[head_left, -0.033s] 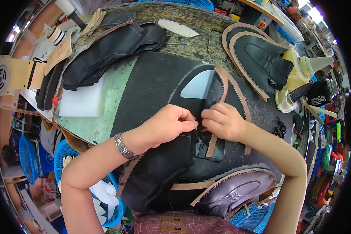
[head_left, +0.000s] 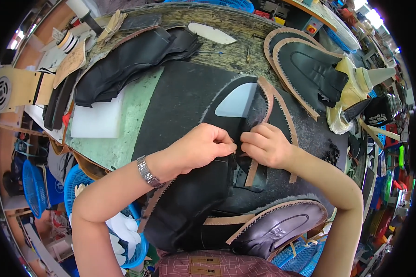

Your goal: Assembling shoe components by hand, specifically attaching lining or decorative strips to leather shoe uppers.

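My left hand (head_left: 201,145), with a metal-band watch on its wrist, pinches at the inner edge of a black leather shoe upper (head_left: 189,203) in the middle of the bench. Facing it closely, my right hand (head_left: 267,145) has its fingers curled on the upper's far flap (head_left: 259,108), which is edged with a tan zigzag-cut strip. Both sets of fingertips nearly meet where a dark seam or zip runs; what lies right between them is too small to make out. A pale, smooth patch (head_left: 235,100) shows inside the flap. Below sits another black leather piece with a toothed tan edge (head_left: 282,226).
Folded black leather pieces (head_left: 125,60) are stacked at the far left, by a white block (head_left: 97,117). More tan-edged uppers (head_left: 305,64) lie at the far right beside a yellowish plastic-wrapped container (head_left: 339,106). Blue baskets (head_left: 143,251) stand below the bench edge.
Both hands and the flap have shifted very slightly to the right. The grip of each hand looks the same.
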`<action>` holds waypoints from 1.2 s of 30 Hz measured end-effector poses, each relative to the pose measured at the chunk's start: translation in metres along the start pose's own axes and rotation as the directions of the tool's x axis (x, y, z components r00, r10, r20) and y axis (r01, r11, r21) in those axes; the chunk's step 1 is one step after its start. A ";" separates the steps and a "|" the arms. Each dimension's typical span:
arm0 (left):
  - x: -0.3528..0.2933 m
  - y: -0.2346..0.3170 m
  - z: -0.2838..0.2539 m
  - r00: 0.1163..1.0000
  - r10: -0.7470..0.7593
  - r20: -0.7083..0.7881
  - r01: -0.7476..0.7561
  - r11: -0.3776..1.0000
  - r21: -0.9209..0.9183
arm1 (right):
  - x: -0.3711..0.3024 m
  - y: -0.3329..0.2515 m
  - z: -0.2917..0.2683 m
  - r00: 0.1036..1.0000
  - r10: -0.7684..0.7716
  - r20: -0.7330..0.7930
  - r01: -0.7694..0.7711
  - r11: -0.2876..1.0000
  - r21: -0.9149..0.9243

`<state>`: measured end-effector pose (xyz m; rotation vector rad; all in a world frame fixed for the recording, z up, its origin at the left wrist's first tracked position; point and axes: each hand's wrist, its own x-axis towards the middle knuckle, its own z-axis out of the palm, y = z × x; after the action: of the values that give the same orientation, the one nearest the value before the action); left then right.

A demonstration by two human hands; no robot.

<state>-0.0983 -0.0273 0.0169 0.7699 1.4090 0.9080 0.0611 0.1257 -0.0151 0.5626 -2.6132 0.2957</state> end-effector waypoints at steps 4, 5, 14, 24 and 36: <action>0.015 -0.003 -0.006 0.992 -0.036 0.119 0.034 0.999 0.011 | -0.006 -0.003 0.004 0.986 -0.077 -0.148 0.064 0.994 -0.089; 0.015 -0.005 -0.004 0.992 -0.036 0.120 0.035 0.999 0.013 | -0.006 -0.004 0.004 0.984 -0.076 -0.159 0.063 0.994 -0.087; 0.003 -0.011 0.013 0.967 0.223 -0.123 -0.171 0.926 0.336 | -0.004 -0.001 0.003 0.991 0.032 -0.128 -0.024 0.998 0.061; -0.016 -0.034 0.017 0.800 0.561 -0.215 -0.453 0.798 0.396 | 0.015 -0.011 0.001 0.868 0.473 0.151 -0.488 0.755 0.438; -0.016 -0.033 -0.009 0.858 0.426 -0.287 -0.309 0.875 0.373 | 0.021 -0.014 0.003 0.820 0.520 0.239 -0.567 0.678 0.467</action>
<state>-0.1039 -0.0574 -0.0051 1.1953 1.7950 1.1849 0.0489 0.1047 -0.0065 -0.0888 -2.7194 1.2308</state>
